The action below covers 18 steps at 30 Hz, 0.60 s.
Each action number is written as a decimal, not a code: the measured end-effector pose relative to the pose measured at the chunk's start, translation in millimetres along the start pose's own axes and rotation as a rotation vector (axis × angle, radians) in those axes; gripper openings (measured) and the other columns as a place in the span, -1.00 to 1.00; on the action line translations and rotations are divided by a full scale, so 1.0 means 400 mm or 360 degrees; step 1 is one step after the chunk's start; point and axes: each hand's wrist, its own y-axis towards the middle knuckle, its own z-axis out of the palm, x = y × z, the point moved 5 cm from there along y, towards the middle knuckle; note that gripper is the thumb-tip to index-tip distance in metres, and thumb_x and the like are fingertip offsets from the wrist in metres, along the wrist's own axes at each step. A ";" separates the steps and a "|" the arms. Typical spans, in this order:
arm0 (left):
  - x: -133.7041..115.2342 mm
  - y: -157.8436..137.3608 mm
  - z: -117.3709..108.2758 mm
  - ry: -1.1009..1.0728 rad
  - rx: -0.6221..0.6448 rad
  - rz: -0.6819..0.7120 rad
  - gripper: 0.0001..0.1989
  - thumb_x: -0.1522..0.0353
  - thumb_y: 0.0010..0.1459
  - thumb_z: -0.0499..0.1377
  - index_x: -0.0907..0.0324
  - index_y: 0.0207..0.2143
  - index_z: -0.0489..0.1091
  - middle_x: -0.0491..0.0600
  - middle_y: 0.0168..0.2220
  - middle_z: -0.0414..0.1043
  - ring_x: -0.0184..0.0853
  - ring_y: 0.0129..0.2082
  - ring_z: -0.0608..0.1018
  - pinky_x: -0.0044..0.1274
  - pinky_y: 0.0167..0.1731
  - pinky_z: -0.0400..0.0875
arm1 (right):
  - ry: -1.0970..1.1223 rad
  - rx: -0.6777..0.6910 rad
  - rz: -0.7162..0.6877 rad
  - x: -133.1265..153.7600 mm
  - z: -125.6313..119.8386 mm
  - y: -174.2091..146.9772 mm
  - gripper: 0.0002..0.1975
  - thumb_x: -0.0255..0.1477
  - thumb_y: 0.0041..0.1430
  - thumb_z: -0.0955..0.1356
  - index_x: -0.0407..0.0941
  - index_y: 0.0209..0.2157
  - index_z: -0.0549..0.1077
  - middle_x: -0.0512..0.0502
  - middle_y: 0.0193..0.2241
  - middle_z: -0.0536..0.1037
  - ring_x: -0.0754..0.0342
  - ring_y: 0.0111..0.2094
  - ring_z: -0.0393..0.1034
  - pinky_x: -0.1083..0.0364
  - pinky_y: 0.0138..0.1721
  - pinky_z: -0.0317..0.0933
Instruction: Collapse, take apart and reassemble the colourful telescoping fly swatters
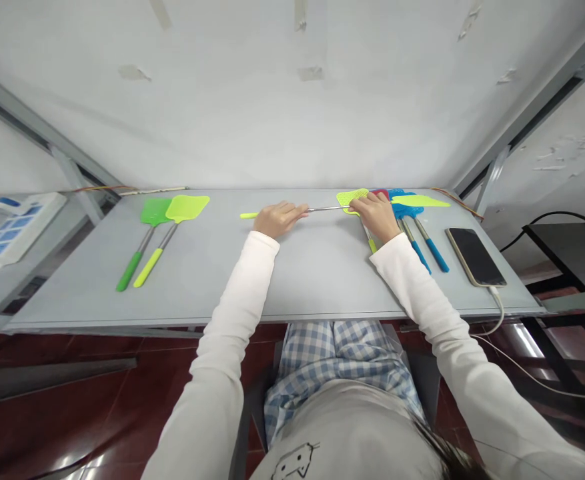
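Slim swatter (329,208) stretched crosswise between two hands

The swatter lies level above the counter (317,270), its metal rod bridging the gap between the hands; the left hand (279,220) is closed where rod meets handle, with the yellow-green grip poking out past it; the right hand (376,215) is pinching the rod's far end, though its fingertips are partly hidden. It should prove light; the rod looks stiff but thin, smooth and perhaps slippery, so the grip seems the surest hold; any thin plastic head would likely bend, so it is better left unsqueezed. Beneath and just beside the right hand lie a perforated swatter (348,196) and blue swatters (435,250); well left of the left hand rests a green swatter (145,241).
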 end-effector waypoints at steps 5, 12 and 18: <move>0.083 -0.030 -0.013 0.0071 -0.0043 -0.0018 -0.56 0.07 0.33 -0.10 0.01 -0.27 0.52 -0.01 -0.58 0.34 -0.31 -0.51 0.38 -0.45 -0.51 0.03 | -0.0072 -0.0080 0.0139 -0.076 -0.004 -0.020 -0.69 -0.35 0.37 0.18 -0.08 -0.31 0.51 -0.10 -0.39 0.58 -0.03 -0.28 0.25 0.02 -0.21 -0.08; 0.089 -0.028 0.013 -0.0108 0.0015 -0.0149 -0.58 0.07 0.30 -0.06 0.06 -0.28 0.52 0.02 -0.45 0.48 -0.29 -0.41 0.46 -0.48 -0.46 0.12 | -0.0040 -0.0056 0.0216 -0.095 0.026 -0.033 -0.71 -0.36 0.35 0.18 -0.09 -0.26 0.50 -0.13 -0.36 0.57 -0.06 -0.25 0.26 0.01 -0.17 -0.02; 0.153 -0.059 0.009 -0.0066 0.0305 -0.0715 -0.59 -0.03 0.13 0.10 0.08 -0.47 0.43 -0.06 -0.52 0.44 -0.28 -0.45 0.46 -0.50 -0.46 0.07 | -0.0059 -0.0076 0.0324 -0.088 0.012 -0.040 -0.72 -0.38 0.36 0.16 -0.07 -0.18 0.48 -0.16 -0.11 0.55 -0.08 0.07 0.26 -0.11 0.12 -0.03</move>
